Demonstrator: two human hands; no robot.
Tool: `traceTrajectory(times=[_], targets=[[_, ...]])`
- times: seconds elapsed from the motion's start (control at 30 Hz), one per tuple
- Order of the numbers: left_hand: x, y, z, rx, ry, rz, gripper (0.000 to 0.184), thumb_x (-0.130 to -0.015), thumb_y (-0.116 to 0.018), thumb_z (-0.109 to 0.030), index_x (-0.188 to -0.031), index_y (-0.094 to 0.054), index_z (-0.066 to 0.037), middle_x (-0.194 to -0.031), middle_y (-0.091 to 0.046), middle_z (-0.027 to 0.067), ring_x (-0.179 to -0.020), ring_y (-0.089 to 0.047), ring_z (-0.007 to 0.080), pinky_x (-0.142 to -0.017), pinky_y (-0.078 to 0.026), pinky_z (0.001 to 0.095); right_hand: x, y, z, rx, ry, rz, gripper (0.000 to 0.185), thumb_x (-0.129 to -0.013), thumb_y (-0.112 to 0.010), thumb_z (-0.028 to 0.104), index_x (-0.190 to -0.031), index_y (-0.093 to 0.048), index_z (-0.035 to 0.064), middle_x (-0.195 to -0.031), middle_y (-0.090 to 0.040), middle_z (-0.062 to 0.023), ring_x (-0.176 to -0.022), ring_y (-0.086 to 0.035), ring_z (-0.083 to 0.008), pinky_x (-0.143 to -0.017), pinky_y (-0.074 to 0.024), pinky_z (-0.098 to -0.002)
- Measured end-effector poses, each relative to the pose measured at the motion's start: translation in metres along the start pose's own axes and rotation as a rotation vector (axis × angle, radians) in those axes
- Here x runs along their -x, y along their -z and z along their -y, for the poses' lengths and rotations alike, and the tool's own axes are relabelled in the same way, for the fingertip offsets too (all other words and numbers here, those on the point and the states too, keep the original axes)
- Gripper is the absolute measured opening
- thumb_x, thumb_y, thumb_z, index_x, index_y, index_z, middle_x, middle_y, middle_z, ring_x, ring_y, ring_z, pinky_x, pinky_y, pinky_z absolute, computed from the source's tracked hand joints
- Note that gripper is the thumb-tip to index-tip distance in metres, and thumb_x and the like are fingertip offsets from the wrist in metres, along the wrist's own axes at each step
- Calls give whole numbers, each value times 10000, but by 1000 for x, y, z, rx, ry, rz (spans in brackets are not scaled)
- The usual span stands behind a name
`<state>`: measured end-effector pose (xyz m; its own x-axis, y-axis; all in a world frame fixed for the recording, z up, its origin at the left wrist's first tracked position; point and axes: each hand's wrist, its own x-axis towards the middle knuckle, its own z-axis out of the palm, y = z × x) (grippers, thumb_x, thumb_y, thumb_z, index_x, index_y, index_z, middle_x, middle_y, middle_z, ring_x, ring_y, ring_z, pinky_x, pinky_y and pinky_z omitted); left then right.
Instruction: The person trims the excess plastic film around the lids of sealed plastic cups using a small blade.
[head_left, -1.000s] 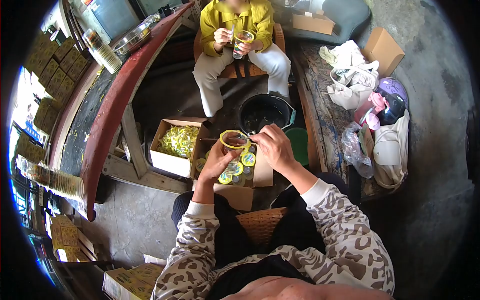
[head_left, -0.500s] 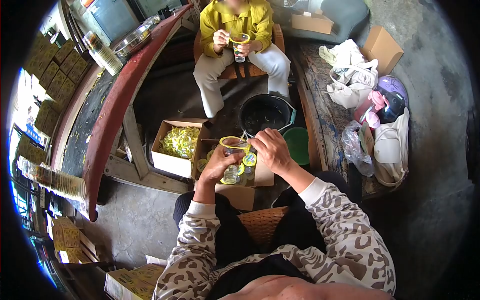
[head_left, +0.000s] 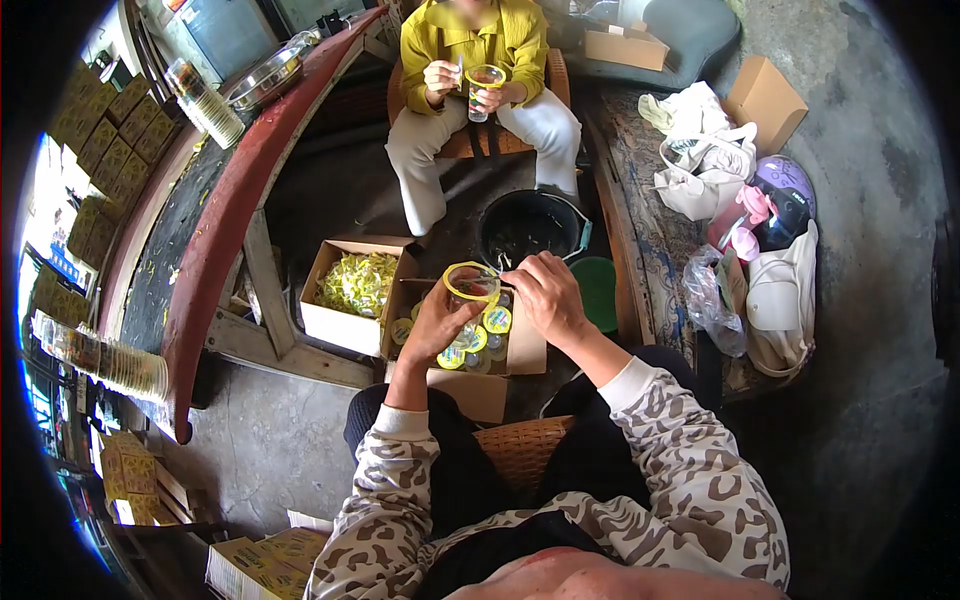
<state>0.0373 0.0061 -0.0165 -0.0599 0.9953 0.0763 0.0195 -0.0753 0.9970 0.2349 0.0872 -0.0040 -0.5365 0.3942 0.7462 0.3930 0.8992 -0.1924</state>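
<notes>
My left hand [head_left: 436,325] is wrapped round a clear plastic cup [head_left: 472,290] with a yellow rim, its mouth tilted toward me. At the right side of that rim, my right hand [head_left: 547,298] is closed in a pinch on something thin and pale, too small to name. Below both hands, an open cardboard box [head_left: 527,345] holds several similar cups with yellow printed ends. To its left stands a cardboard box [head_left: 342,325] full of yellow-green plastic scraps [head_left: 358,280].
Opposite me, a seated person [head_left: 475,60] holds a yellow-rimmed cup [head_left: 484,90]. Between us are a black bucket [head_left: 500,212] and a green round container [head_left: 597,290]. Stacked cups [head_left: 105,358] lie on the red-edged counter [head_left: 225,190] at left. Bags and a purple helmet [head_left: 788,185] rest on the right bench.
The cup in my left hand has risen slightly and tipped, so its mouth faces me more. My right hand has shifted a little to the right, still by the rim.
</notes>
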Motion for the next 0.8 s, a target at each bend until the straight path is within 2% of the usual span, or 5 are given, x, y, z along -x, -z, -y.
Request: traceTrajectory(times=[0.33,0.47,0.57,0.67,0.8], targets=[[9,5,-2,195,-119,151,462,-902,-657,-304,-1234,-538,-7,-1053,-598,52,-943,-569,122,-806,-485,273,0,2,5,42,93,-2,202,-752,-656,68,-954,-656,58,-880,-558,-35,-836,-560,-208,-742,-459,-344],[10,4,5,167,-2,134,588,-889,-627,-426,-1261,-523,17,-1133,-586,64,-1034,-564,155,-888,-484,308,3,-2,5,51,102,-13,209,-749,-651,73,-957,-654,57,-875,-554,-34,-836,-561,-203,-744,-460,-341],[8,0,-6,194,158,53,539,-873,-684,-344,-1248,-529,10,-1091,-593,52,-973,-576,140,-829,-493,291,0,-1,6,38,99,-14,219,-747,-652,76,-966,-653,59,-876,-555,-34,-835,-561,-201,-743,-461,-341],[5,0,-1,253,215,24,460,-796,-733,-78,-1211,-545,-13,-992,-606,36,-779,-579,110,-690,-486,260,-1,2,9,33,107,-23,215,-747,-653,77,-962,-650,61,-872,-553,-32,-832,-562,-201,-742,-462,-343],[6,-1,-4,326,238,72,430,-797,-710,-88,-1188,-552,-7,-859,-609,21,-699,-570,107,-658,-477,253,1,1,10,29,126,-19,213,-756,-646,86,-967,-642,59,-865,-545,-36,-833,-563,-210,-741,-462,-348]])
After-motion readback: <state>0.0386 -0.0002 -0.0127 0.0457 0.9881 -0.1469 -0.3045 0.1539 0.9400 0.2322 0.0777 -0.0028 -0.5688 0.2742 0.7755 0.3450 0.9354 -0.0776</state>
